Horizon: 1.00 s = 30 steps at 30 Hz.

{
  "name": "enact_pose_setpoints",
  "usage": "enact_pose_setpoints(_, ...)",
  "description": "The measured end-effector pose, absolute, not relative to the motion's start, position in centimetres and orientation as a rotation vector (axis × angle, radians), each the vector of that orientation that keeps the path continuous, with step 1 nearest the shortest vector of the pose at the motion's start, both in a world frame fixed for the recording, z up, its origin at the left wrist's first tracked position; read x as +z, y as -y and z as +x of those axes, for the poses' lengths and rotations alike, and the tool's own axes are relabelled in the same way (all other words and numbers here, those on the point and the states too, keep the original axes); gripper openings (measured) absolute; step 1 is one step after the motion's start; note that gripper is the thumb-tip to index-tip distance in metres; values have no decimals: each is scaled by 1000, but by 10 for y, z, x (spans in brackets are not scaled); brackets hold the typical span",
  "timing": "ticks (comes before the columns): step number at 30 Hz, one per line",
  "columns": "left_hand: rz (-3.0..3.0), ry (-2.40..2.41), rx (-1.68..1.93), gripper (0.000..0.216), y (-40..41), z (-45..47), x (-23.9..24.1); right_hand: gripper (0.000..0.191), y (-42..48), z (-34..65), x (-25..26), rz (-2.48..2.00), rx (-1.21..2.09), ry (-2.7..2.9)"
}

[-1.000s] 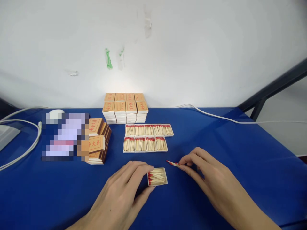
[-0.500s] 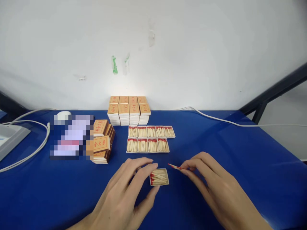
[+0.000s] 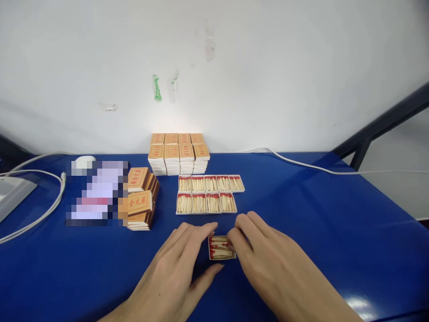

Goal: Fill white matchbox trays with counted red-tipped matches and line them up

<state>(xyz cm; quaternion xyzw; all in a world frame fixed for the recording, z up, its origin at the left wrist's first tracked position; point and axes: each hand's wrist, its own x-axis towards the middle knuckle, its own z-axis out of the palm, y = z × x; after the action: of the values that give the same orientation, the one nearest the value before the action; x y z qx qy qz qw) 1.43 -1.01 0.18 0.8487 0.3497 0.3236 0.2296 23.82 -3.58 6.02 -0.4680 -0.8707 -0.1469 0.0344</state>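
A small white matchbox tray (image 3: 222,258) lies on the blue table in front of me, with matches (image 3: 219,252) in it, most red heads to the left. My left hand (image 3: 177,268) curves around its left side, fingers beyond the far edge and thumb before the near edge. Its thumb and fingers are apart, with no clear grip on the tray. My right hand (image 3: 268,255) reaches over the tray's right end, fingertips pinched at a few matches whose red heads show beside them; the pinch itself is partly hidden.
Two rows of match-filled trays (image 3: 206,203) lie beyond my hands. Behind them stand stacked orange matchboxes (image 3: 179,154) against the wall. More matchbox covers (image 3: 140,201) are piled at left, beside a blurred phone-like thing (image 3: 97,192). White cables (image 3: 301,165) run along the table.
My right hand has moved left, bringing the matches it pinched from beside the tray to over it. My left hand stays around the tray, its fingers slightly shifted.
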Motion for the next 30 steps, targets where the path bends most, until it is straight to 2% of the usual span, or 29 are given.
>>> enact_pose_setpoints(7, 2269, -945, 908, 45, 12, 16, 0, 28, 33, 233, 53, -1338, -367, 2620)
enact_pose_setpoints(11, 2256, -937, 905, 44, 11, 17, -1, 29, 31, 239, 45, -1304, -152, 2588)
enact_pose_setpoints(16, 2240, -981, 877, 47, 13, 16, -4, 12, 34, 259, 43, -1381, 233, 2378)
enact_pose_setpoints(23, 2237, -1008, 859, 46, 13, 15, -3, 19, 44, 272, 36, -1465, 519, 2187)
enact_pose_setpoints(30, 2232, -1009, 849, 49, 11, 14, -6, 20, 42, 261, 28, -1425, 555, 2091)
